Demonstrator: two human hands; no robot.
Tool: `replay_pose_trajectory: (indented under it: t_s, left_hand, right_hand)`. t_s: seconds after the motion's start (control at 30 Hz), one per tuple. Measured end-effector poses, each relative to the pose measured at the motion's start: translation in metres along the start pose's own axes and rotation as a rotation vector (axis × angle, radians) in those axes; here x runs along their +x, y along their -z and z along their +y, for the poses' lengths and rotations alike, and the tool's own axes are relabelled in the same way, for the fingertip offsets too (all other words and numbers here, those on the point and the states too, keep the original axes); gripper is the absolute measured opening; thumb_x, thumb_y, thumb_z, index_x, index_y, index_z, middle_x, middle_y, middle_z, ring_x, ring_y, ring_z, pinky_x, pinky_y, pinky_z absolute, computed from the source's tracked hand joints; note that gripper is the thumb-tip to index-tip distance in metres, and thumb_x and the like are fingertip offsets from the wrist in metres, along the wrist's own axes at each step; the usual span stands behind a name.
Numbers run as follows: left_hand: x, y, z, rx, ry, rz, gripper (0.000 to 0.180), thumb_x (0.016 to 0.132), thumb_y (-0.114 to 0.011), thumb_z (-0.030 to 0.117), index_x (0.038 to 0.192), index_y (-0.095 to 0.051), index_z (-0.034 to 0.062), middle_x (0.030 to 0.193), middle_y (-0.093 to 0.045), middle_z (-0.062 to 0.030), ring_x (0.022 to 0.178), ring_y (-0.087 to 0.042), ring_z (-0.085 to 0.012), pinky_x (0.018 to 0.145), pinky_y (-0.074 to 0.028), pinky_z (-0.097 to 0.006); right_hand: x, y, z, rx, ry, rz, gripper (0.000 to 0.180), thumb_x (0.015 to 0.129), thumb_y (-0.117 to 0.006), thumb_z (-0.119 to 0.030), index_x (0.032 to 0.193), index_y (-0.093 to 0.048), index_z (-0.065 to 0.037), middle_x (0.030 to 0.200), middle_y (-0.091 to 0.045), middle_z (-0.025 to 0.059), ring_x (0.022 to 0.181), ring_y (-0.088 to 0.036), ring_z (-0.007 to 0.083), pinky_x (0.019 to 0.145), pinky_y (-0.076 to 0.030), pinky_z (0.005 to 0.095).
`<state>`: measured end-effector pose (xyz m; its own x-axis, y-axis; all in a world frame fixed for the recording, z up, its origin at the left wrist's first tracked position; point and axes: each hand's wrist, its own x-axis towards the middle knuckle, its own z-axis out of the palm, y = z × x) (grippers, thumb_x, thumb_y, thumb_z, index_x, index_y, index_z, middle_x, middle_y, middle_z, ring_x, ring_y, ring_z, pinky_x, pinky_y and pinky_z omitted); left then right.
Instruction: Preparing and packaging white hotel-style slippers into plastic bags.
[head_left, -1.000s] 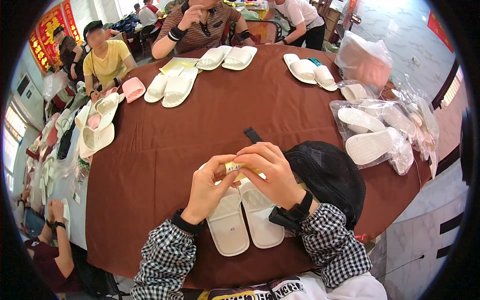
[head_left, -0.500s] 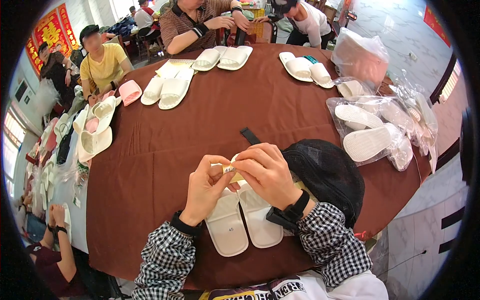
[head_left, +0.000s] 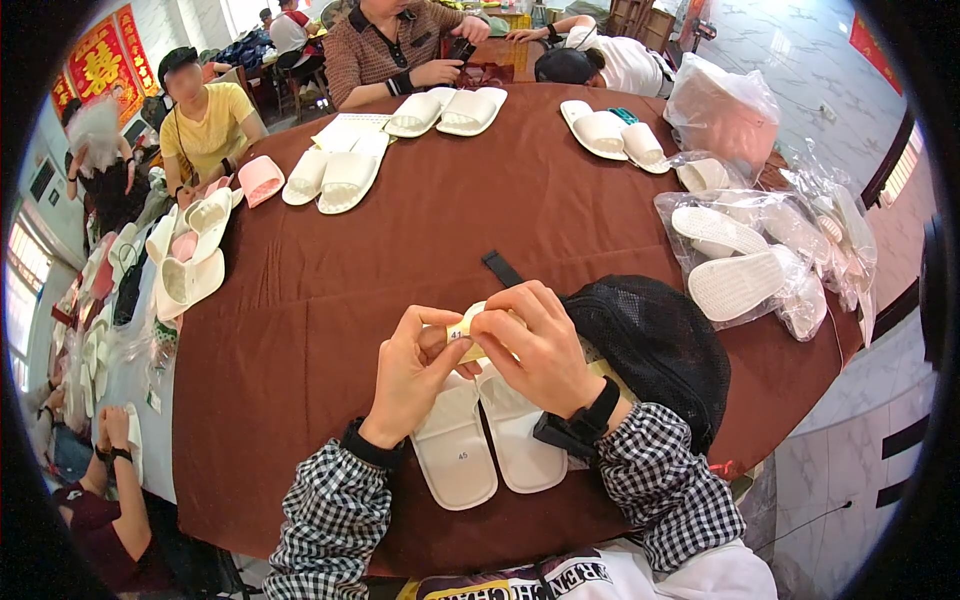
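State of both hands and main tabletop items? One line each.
Left hand: closed, pinching yellow label strip
Right hand: closed, fingertips at the strip
Near left slipper: sole down, insole labelled
Near right slipper: sole down, no label visible
White slippers at right: bagged, two showing soles
Pink slipper: sole down

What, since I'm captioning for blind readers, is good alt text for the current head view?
The person's left hand and right hand hold a small yellow label strip above two white slide slippers on a brown tablecloth. More slippers lie farther off, some in clear plastic at right.
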<state>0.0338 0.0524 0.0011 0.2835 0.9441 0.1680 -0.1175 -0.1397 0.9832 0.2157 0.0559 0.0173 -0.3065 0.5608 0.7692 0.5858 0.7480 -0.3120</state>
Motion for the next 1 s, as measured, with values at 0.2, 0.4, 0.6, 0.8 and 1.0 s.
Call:
replay_pose_trajectory:
  t_s: [0.2, 0.4, 0.6, 0.8, 1.0]
  left_hand:
    - [0.002, 0.005, -0.004, 0.047, -0.001, 0.038, 0.021, 0.096, -0.058, -0.005, 0.115, -0.049, -0.004, 0.1, -0.071, -0.0165, 0.082, -0.071, -0.0182, 0.067, -0.06, -0.028]
    - [0.006, 0.002, 0.003, 0.096, 0.016, 0.081, 0.024, 0.095, -0.061, 0.0, 0.117, -0.049, -0.0035, 0.105, -0.071, -0.0155, 0.083, -0.071, -0.0166, 0.066, -0.058, -0.026]
    - [0.007, 0.007, -0.006, 0.066, 0.012, 0.074, 0.025, 0.096, -0.059, 0.001, 0.118, -0.049, -0.0032, 0.109, -0.069, -0.0152, 0.083, -0.071, -0.0162, 0.066, -0.058, -0.025]
    - [0.006, 0.004, -0.002, 0.065, 0.017, 0.062, 0.026, 0.096, -0.058, 0.001, 0.12, -0.049, -0.0024, 0.112, -0.068, -0.0152, 0.083, -0.071, -0.0162, 0.066, -0.058, -0.025]
    - [0.006, 0.005, -0.004, 0.064, 0.018, 0.061, 0.025, 0.096, -0.058, 0.001, 0.119, -0.05, -0.0022, 0.111, -0.068, -0.0147, 0.083, -0.071, -0.0159, 0.066, -0.058, -0.025]
  right_hand:
    - [0.007, 0.006, -0.002, 0.225, -0.208, -0.028, 0.014, 0.079, -0.07, 0.0, 0.089, -0.061, -0.003, 0.089, -0.057, 0.009, 0.082, -0.06, 0.0284, 0.072, -0.05, 0.038]
    - [0.018, 0.057, -0.01, 0.359, -0.272, -0.576, 0.011, 0.084, -0.068, -0.003, 0.091, -0.06, 0.0, 0.083, -0.06, 0.0095, 0.071, -0.062, 0.0211, 0.064, -0.051, 0.0307]
    - [-0.008, 0.056, -0.018, 0.291, -0.378, -0.89, 0.008, 0.087, -0.06, -0.008, 0.091, -0.057, -0.002, 0.087, -0.064, 0.0183, 0.083, -0.063, 0.038, 0.073, -0.05, 0.0446]
    - [-0.041, 0.057, -0.015, 0.334, -0.469, -0.828, 0.01, 0.087, -0.063, -0.008, 0.091, -0.058, 0.0, 0.083, -0.064, 0.0162, 0.078, -0.065, 0.0311, 0.07, -0.051, 0.0395]
    - [-0.05, 0.051, -0.016, 0.239, -0.476, -0.775, 0.011, 0.087, -0.063, -0.008, 0.093, -0.059, 0.0, 0.083, -0.065, 0.0172, 0.079, -0.065, 0.0333, 0.071, -0.052, 0.0403]
